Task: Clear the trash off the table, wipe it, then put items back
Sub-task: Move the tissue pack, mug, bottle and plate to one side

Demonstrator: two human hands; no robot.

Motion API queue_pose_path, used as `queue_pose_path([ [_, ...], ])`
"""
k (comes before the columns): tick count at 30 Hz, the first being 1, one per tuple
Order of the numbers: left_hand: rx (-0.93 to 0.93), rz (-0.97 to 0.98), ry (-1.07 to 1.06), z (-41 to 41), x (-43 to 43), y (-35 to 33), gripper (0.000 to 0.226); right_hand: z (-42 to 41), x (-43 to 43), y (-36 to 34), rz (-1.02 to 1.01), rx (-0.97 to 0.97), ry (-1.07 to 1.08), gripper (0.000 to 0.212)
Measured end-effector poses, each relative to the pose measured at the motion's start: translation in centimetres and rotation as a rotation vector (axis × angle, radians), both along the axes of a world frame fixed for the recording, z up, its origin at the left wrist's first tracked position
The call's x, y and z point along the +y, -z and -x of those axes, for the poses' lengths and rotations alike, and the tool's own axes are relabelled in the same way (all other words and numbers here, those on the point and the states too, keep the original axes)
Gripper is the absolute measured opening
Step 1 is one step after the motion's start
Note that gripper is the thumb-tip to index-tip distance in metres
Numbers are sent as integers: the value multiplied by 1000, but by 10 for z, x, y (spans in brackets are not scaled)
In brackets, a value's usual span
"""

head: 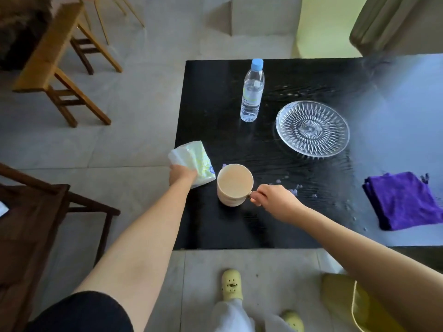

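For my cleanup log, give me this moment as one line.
left hand: grips white tissue pack | right hand: holds beige ceramic mug handle | both on black table | purple folded cloth: idle

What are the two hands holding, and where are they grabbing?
The left hand grips the tissue pack by its near end. The right hand holds the mug by its handle.

Both arms are bare from the upper arm to the hands, the left hand (182,174) and right hand (275,200) with no rings, watch or bands visible. A short black sleeve (79,312) covers the left upper arm. Loose white trousers (230,315) reach the feet. The pale yellow clogs (231,283) have small holes on top, possibly forming a face, though blur hides detail.
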State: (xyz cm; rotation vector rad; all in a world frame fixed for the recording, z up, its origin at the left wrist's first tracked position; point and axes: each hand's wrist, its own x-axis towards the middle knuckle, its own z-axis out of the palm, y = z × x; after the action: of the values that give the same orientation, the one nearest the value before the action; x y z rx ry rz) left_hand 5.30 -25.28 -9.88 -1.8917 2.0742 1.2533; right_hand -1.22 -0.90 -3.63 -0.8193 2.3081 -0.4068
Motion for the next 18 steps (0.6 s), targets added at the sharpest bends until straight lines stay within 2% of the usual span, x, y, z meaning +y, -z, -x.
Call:
queue_pose_path([
  [5, 44, -43, -145, -15, -11, 11, 48, 9, -8, -19, 47, -10, 13, 32],
  [7, 52, -64, -124, -10, -10, 7, 43, 20, -3, -26, 65, 4, 45, 31],
  [11, 73, -97, -138, 6, -5, -9, 46, 46, 8, -38, 106, 27, 129, 33],
  [18, 263, -234, -25, 66, 34, -55, 46, 99, 31, -69, 178, 95, 224, 38],
])
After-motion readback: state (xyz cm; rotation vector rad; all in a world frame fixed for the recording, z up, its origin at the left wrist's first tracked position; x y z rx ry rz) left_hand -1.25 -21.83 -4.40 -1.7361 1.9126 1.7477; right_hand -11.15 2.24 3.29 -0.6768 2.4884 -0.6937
